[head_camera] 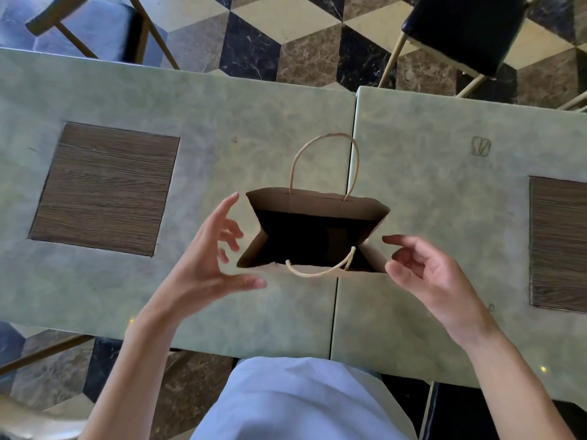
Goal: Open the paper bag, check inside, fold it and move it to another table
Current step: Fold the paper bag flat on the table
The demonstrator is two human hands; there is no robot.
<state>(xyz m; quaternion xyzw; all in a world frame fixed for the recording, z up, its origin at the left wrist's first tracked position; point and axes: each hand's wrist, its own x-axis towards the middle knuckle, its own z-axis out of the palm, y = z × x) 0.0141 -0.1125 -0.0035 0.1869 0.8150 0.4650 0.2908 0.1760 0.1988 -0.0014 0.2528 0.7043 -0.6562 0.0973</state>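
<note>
- Head view: brown paper bag (313,208) stands upright with mouth open, straddling the seam between two pale green tabletops, left tabletop (222,122) and right tabletop (444,147).
- Bag sits near frame centre; side gussets pinched inward, inside dark, contents cannot tell.
- Far handle (324,144) stands up toward 12 o'clock; near handle (317,273) droops over the near edge toward 6 o'clock.
- Left hand (209,258) at 9 o'clock of the bag, fingers (230,231) spread and curled, gripping nothing, just beside the left gusset, not clearly touching.
- Right hand (435,274) at 3 o'clock of the bag, fingers (400,241) loosely curled and apart, nothing held, close to the right side, contact cannot tell.
- Dark wood inlay (104,188) on left tabletop at 9 o'clock; second inlay (559,242) at 3 o'clock edge.
- Small logo mark (480,146) on right tabletop toward 2 o'clock.
- Chair (463,30) at 1 o'clock, another chair (95,23) at 11 o'clock, on patterned marble floor (286,46).
- Light blue garment (295,401) at 6 o'clock.
</note>
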